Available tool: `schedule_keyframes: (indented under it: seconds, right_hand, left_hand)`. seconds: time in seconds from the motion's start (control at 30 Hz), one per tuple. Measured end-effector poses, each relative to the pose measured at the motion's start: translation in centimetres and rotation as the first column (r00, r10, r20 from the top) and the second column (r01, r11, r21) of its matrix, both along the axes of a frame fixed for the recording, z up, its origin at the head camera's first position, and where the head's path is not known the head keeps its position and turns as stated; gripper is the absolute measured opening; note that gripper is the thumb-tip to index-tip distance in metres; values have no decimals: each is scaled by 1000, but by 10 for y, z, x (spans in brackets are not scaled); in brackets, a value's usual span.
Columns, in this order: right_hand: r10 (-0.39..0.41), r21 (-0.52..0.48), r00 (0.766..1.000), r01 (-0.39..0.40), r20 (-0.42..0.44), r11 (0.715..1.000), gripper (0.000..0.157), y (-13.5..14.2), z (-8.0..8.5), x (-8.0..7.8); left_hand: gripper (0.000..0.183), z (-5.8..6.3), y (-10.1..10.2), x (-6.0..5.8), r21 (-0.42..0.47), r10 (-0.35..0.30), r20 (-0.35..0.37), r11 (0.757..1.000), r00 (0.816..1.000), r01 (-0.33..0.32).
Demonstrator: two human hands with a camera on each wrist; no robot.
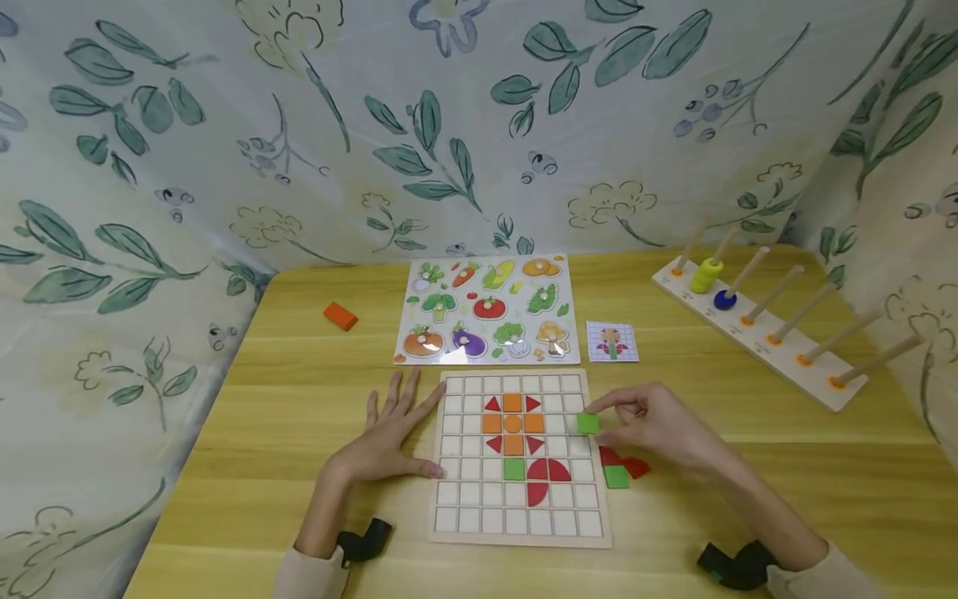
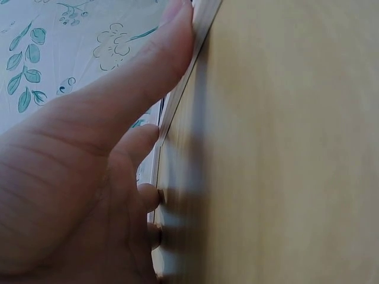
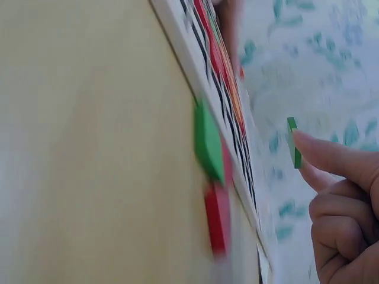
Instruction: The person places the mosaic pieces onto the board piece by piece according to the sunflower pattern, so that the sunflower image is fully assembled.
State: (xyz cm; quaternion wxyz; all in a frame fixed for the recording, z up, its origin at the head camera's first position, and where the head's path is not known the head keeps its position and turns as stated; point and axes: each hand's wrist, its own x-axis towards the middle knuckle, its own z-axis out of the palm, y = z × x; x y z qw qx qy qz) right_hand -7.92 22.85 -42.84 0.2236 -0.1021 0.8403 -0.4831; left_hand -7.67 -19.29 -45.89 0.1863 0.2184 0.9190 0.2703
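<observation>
A wooden grid board (image 1: 467,495) lies on the table with orange squares, an orange circle, red triangles, red quarter-circles and one green square (image 1: 514,469) in its cells. My left hand (image 1: 385,445) is spread flat beside it, forefinger and thumb touching the board's left edge. Between thumb and forefinger my right hand (image 1: 659,424) pinches a green square tile (image 1: 587,423) over the board's right edge; the right wrist view shows this tile (image 3: 294,143) raised above the table. Just right of the board lie another green tile (image 1: 617,477) and red pieces (image 1: 636,467).
Behind the board lies a vegetable peg puzzle (image 1: 486,308), with a small pattern card (image 1: 612,341) at its right. A wooden peg rack (image 1: 759,333) with upright pegs stands at back right. One orange block (image 1: 340,316) sits at back left. Patterned cloth (image 1: 464,125) hangs behind.
</observation>
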Motion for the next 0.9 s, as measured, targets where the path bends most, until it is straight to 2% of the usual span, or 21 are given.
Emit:
schedule_keyframes:
  seconds: [0.13,0.33,0.7,0.9]
  right_hand:
    - [22,-25,999,-21,49,999,27,-39,-1,19]
    - [97,-66,995,-95,29,993,23,-73,-7,39]
    - [141,33,990,-140,-17,990,24,-94,-18,46]
    - [126,-45,992,-125,27,991,24,-93,-19,48]
  left_hand:
    - [117,-3,-1,0,37,4,-2,999,1000,-4]
    - [117,0,0,-1,17,8,16,1000,1000,-8]
    - [117,1,1,0,-2,20,14,1000,1000,-20]
    - [116,3,2,1,2,12,22,1000,1000,-12]
